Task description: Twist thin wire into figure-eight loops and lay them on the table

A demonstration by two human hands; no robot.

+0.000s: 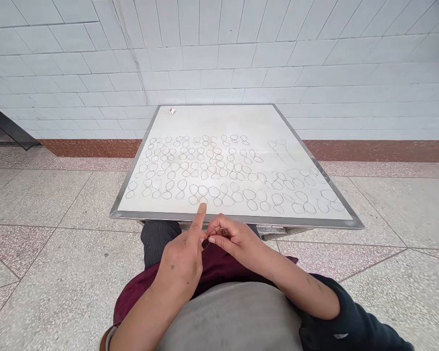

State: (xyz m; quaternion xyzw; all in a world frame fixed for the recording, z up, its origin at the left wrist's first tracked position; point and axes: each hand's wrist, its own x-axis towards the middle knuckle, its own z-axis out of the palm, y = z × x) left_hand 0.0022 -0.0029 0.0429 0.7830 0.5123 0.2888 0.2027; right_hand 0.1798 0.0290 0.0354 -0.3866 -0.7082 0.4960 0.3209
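Observation:
In front of my lap, my right hand [234, 239] pinches a thin wire-like loop [206, 245] between thumb and fingertips. My left hand [185, 258] meets it there, its index finger stretched out toward the table edge and the other fingers curled in at the loop. Part of the loop is hidden by the fingers, and its exact shape is hard to make out. Beyond my hands, rows of thin dark figure-eight loops [251, 200] cover the front and middle of the white table [219, 119].
A metal rim [314, 223] borders the table, which stands against a white tiled wall [219, 58]. A small white and red object [172, 111] lies at the far left corner. Some fainter, irregular thin lines [281, 148] show at the right. Speckled floor [69, 273] surrounds the table.

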